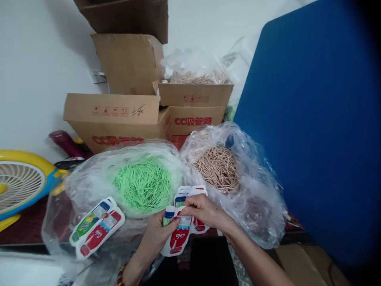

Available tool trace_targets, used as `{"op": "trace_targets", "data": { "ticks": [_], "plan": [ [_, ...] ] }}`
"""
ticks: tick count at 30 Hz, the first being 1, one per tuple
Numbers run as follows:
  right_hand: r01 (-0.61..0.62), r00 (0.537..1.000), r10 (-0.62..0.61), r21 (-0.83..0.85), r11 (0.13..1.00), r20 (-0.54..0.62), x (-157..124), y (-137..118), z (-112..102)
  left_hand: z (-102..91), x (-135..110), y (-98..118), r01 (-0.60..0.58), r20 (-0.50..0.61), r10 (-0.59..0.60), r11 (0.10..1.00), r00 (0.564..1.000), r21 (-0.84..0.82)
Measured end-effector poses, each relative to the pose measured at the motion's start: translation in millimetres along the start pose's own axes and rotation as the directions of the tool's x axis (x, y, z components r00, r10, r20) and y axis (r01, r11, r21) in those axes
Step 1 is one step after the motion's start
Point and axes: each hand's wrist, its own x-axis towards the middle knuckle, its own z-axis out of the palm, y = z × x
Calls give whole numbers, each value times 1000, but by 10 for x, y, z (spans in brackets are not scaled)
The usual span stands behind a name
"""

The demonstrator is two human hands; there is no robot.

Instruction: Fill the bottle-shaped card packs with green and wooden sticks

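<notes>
My left hand [157, 234] is closed on a fan of flat bottle-shaped packets [178, 238] printed in red, blue and white. My right hand [202, 210] pinches the top of the same fan from above. Both hands meet low in the middle of the view. Just behind them lies a clear plastic bag of green sticks [143, 184]. To its right is a clear bag of tan sticks [218, 169]. A second small stack of the bottle-shaped packets [97, 226] rests on the plastic at the lower left, untouched.
Cardboard boxes with red print [116, 119] are stacked against the white wall, one holding a bag of tan sticks [195, 75]. A yellow and blue fan [20, 178] sits at the left edge. A blue panel [312, 131] stands close on the right.
</notes>
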Motion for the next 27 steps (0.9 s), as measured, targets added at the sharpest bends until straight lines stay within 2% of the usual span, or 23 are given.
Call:
{"op": "trace_targets", "data": {
  "ticks": [5, 8, 11, 16, 18, 20, 21, 22, 23, 24, 25, 26, 27],
  "plan": [
    [18, 1000, -18, -49, 999, -17, -94, 85, -95, 109, 70, -28, 22, 99, -21, 1000, 995, -6],
    [-2, 998, 2, 7, 1000, -70, -125, 118, -118, 148, 116, -117, 28, 113, -25, 999, 993, -28],
    [4, 996, 1, 53, 999, -94, -131, 137, -113, 161, 156, -178, 14, 110, -16, 1000, 994, 22],
    [20, 995, -21, -10, 1000, -98, -139, 138, -105, 184, 160, -148, -12, 111, 4, 997, 994, 72],
    [34, 998, -34, 5, 999, -60, -150, 159, -192, 190, 142, -114, 8, 136, -17, 998, 991, 65],
    [27, 998, -26, 10, 1000, -60, -157, 225, -384, 180, 122, -84, 42, 143, -50, 997, 988, 57],
    [-10, 995, 8, -19, 1000, -100, -155, 280, -518, 169, 112, -74, 63, 144, -70, 997, 987, 49],
    [-90, 979, 72, -89, 992, -189, -149, 349, -668, 155, 104, -68, 85, 144, -89, 996, 985, 37],
    [-226, 937, 154, -206, 952, -314, -140, 431, -824, 141, 97, -68, 107, 148, -109, 994, 983, 22],
    [-396, 883, 242, -360, 845, -402, -126, 520, -975, 127, 92, -73, 127, 155, -126, 992, 980, 3],
    [-549, 823, 336, -492, 676, -457, -111, 612, -1108, 115, 87, -83, 143, 161, -139, 990, 977, -18],
    [-622, 777, 387, -517, 588, -496, -93, 702, -1215, 106, 82, -97, 156, 161, -148, 987, 976, -39],
    [-659, 751, 415, -531, 533, -514, -74, 785, -1291, 101, 78, -113, 165, 155, -155, 985, 976, -56]
  ]
}}
